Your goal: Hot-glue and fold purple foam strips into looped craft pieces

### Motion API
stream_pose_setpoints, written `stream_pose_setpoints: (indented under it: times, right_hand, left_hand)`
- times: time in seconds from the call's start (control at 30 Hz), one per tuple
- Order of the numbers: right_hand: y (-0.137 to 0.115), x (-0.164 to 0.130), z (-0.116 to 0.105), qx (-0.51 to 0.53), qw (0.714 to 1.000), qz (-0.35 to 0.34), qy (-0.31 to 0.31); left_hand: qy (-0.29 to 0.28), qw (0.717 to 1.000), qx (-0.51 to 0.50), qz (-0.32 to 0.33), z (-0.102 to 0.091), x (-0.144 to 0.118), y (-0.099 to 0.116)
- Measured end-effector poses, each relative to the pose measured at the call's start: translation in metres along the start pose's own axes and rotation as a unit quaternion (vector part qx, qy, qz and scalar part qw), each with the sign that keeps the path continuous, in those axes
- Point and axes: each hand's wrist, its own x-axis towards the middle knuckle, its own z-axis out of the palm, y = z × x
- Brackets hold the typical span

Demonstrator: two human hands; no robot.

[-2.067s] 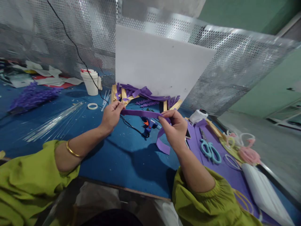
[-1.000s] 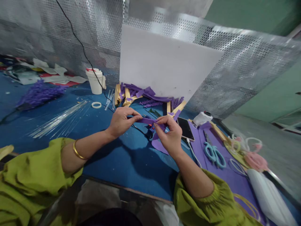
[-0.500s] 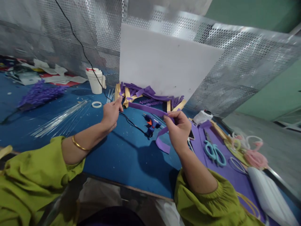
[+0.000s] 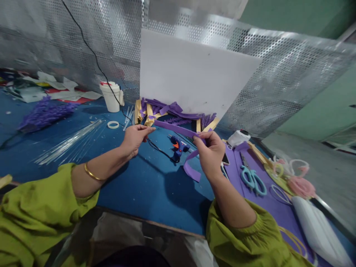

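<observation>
A purple foam strip stretches in the air between my two hands above the blue table. My left hand pinches the strip's left end between thumb and fingers. My right hand grips the other part, and the loose tail curls down below it. A blue glue gun lies on the table under the strip, its black cord running back to the left.
Teal scissors and a phone lie on a purple sheet at right. A white cup, tape ring, clear sticks and purple cuttings sit behind. A white board leans on perforated metal.
My hands came together on the strip a second ago, then drew apart and pulled it taut again. My left hand has since dropped slightly toward me.
</observation>
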Motion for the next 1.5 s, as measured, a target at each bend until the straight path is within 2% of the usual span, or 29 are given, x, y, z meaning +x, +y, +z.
stream_pose_setpoints:
  times: [0.4,0.6,0.77,0.93,1.03,1.1,1.17,1.23,1.3,1.37,1.43,1.5]
  right_hand:
    - [0.002,0.000,0.000,-0.010,1.000,0.003,-0.011]
    - [0.005,0.003,-0.001,-0.001,1.000,0.016,0.007]
    - [0.019,0.011,-0.004,-0.006,0.996,0.063,0.060]
    - [0.008,0.006,-0.003,0.014,0.999,0.033,0.033]
    - [0.000,0.003,-0.001,0.009,0.999,0.033,0.030]
    - [-0.001,0.003,-0.001,0.013,0.999,0.037,0.037]
    - [0.001,0.002,0.000,0.022,0.998,0.044,0.047]
    - [0.001,-0.001,0.003,0.037,0.996,0.065,0.042]
    - [0.000,-0.008,0.007,0.050,0.995,0.088,0.018]
    - [-0.002,-0.017,0.013,0.055,0.993,0.103,-0.013]
    - [-0.006,-0.027,0.019,0.045,0.992,0.110,-0.042]
    - [-0.010,-0.037,0.023,0.030,0.991,0.110,-0.076]
  left_hand:
    - [-0.050,0.999,0.008,-0.012,0.001,-0.005,0.002]
    - [-0.047,0.999,0.006,-0.009,0.000,-0.005,0.001]
    - [-0.018,1.000,0.002,0.018,0.001,-0.001,-0.002]
    - [0.010,0.998,-0.019,0.067,-0.001,0.003,0.001]
    - [0.039,0.993,0.005,0.107,-0.003,0.002,0.006]
    - [0.036,0.991,0.033,0.124,-0.002,-0.002,0.008]
    - [-0.003,0.991,0.034,0.126,0.000,-0.011,0.009]
    - [-0.085,0.992,0.008,0.098,0.004,-0.022,0.009]
    - [-0.186,0.982,-0.020,0.026,0.010,-0.034,0.009]
    - [-0.241,0.967,-0.067,-0.047,0.014,-0.042,0.007]
    - [-0.243,0.957,-0.122,-0.102,0.016,-0.046,0.004]
    - [-0.219,0.950,-0.173,-0.141,0.017,-0.045,0.001]
